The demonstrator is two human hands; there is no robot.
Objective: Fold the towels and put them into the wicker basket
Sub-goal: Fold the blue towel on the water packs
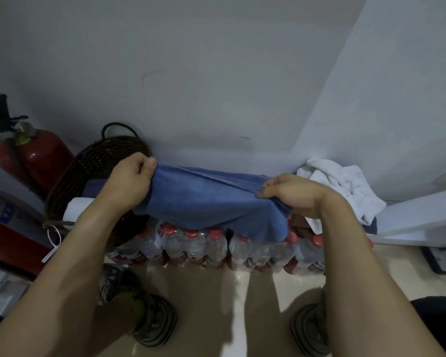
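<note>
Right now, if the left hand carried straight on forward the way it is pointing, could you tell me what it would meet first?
Probably the wicker basket: the left hand, gripping the blue towel, points up and away toward the basket's far rim, with the wall just behind. Depth is unclear from this single view, so it might pass above the rim.

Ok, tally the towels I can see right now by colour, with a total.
Blue: 1, the blue towel stretched between the left hand and the right hand.
White: 2, a rolled white towel in the wicker basket and a crumpled white towel at right.
Dark, colour unclear: 1, the dark towel in the basket.
Total: 4
</note>
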